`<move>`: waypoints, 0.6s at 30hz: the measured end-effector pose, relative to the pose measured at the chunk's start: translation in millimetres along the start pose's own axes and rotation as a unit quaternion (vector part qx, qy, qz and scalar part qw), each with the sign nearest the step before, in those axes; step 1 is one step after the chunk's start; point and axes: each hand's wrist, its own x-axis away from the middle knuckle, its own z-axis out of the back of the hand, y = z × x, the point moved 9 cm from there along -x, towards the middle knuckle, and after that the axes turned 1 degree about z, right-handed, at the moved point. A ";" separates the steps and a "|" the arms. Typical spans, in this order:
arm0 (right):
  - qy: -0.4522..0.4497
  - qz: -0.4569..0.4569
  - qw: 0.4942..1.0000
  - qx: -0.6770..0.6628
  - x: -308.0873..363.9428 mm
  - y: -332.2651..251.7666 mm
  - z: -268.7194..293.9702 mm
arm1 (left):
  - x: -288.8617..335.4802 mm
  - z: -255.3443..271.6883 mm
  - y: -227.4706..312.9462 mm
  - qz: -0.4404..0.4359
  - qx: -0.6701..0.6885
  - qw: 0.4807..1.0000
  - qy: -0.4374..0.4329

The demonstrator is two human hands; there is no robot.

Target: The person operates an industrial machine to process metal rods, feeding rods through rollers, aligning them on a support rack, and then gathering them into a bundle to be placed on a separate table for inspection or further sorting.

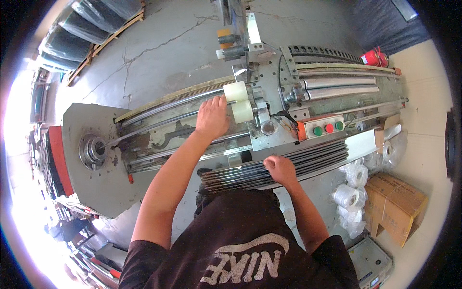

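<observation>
My left hand (211, 115) reaches over a long machine bed with its fingers curled around a thin metal rod (159, 127), just left of two pale cream rollers (235, 91). Toward the left, the rod runs into a round metal chuck (93, 151) on a grey housing. The fingertips are partly hidden behind the hand's back. Nearer to me, my right hand (280, 169) is closed in a loose fist, and nothing shows sticking out of it. It is over a row of dark metal rods (308, 161) lying side by side along the machine's front.
An orange-sided control box (322, 127) with green and red buttons sits on the carriage (269, 103). Plastic-wrapped rolls (349, 197) and a cardboard box (395, 204) stand on the floor at right. Beyond the bed's far right end is a red fire extinguisher (375, 58).
</observation>
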 end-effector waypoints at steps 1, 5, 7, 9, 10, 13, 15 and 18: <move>0.033 -0.009 0.999 0.002 -0.8 4.0 12.1 | 0.7 0.6 0.0 -0.001 -0.005 1.000 0.001; 0.113 0.001 0.993 -0.027 -30.1 17.7 48.7 | 1.0 3.2 2.6 -0.001 -0.022 1.000 0.002; 0.139 0.065 0.987 -0.039 -49.0 18.0 58.8 | -1.3 4.9 5.0 0.004 -0.022 1.000 -0.010; 0.178 0.174 0.968 -0.029 -66.3 14.4 59.5 | -3.2 2.5 1.9 0.000 -0.011 1.000 -0.017; 0.150 0.172 0.973 -0.038 -76.3 18.3 54.1 | -2.7 0.9 -1.6 -0.001 -0.006 1.000 -0.022; 0.075 0.158 0.984 -0.031 -94.5 28.3 39.5 | -6.5 4.0 -8.3 -0.010 0.042 0.999 -0.022; 0.040 0.139 0.989 0.016 -100.0 34.7 34.3 | -11.7 4.1 -20.4 0.045 0.112 0.990 -0.068; 0.038 0.165 0.984 0.062 -101.9 37.7 30.4 | -22.2 11.8 -27.2 0.061 0.168 0.980 -0.091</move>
